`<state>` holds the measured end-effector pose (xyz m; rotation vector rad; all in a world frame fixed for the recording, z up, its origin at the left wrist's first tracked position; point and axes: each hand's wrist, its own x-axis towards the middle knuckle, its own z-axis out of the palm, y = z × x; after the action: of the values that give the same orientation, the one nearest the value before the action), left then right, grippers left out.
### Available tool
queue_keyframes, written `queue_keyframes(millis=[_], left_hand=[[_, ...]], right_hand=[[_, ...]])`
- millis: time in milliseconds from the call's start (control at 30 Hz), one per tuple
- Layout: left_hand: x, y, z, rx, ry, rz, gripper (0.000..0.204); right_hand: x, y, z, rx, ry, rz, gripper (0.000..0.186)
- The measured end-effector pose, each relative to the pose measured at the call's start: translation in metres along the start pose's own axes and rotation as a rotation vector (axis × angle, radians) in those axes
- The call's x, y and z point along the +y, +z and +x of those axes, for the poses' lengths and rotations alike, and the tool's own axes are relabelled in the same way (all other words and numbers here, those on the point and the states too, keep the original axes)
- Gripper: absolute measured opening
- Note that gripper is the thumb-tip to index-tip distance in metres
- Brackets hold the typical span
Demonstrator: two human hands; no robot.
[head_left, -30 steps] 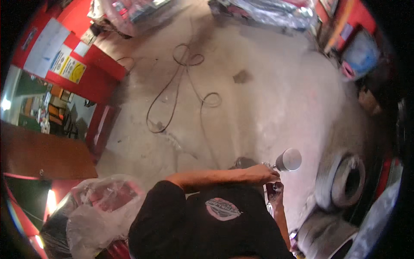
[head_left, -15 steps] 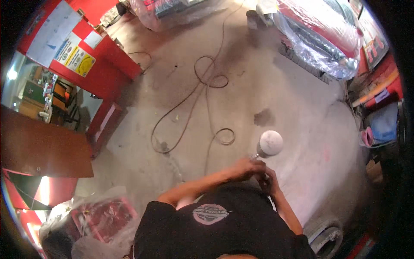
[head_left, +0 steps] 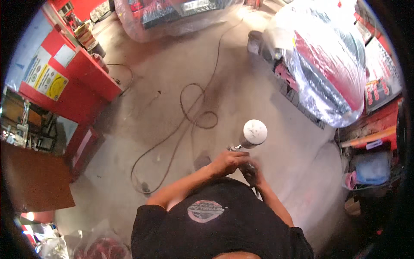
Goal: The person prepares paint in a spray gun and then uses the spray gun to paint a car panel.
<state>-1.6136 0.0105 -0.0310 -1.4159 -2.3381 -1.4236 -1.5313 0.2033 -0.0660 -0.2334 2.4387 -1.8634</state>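
Above the smooth grey floor (head_left: 293, 146), the left hand (head_left: 230, 162) and right hand (head_left: 252, 172) together hold a silver metal spray gun (head_left: 234, 148) with a round white-topped cup (head_left: 255, 132); I cannot tell each hand's grip.

the left hand (head_left: 230, 161) curls close beside the shadowed right hand (head_left: 252, 172), both forearms (head_left: 186, 184) angled inward.

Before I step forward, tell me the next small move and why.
Probably step wide of the thin dark hose: its loops lie on the grey floor ahead, while the bare left hand and right hand are close together beside the white-topped round cup.
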Motion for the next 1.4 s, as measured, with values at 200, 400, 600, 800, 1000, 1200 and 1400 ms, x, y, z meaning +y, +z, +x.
queue_keyframes(millis=[200, 400, 600, 800, 1000, 1200, 1400], left_hand=[[-0.158, -0.081, 0.166, -0.117, 0.003, -0.091, 0.04], [-0.295, -0.149, 0.321, 0.046, -0.143, -0.252, 0.047], [-0.517, -0.179, 0.394, -0.187, -0.712, -0.308, 0.038], [-0.649, -0.23, 0.501, -0.361, -0.973, -0.732, 0.047], [-0.784, -0.253, 0.686, -0.481, -0.803, -1.168, 0.044], [-0.939, -0.3, 0.821, -0.694, -0.705, -1.239, 0.03], [-1.057, -0.328, 0.945, -0.797, -0.74, -1.416, 0.032]], right_hand=[[-0.016, -0.054, 0.219, 0.132, 0.187, -0.052, 0.012], [0.027, -0.125, 0.432, 0.284, 0.343, 0.063, 0.014], [0.06, -0.197, 0.665, 0.305, 0.229, -0.147, 0.021], [0.064, -0.262, 0.879, 0.31, 0.282, -0.113, 0.022], [0.097, -0.303, 1.091, 0.445, 0.197, -0.099, 0.021], [0.142, -0.332, 1.268, 0.611, 0.25, -0.176, 0.019], [0.142, -0.394, 1.429, 0.711, 0.286, -0.223, 0.02]])
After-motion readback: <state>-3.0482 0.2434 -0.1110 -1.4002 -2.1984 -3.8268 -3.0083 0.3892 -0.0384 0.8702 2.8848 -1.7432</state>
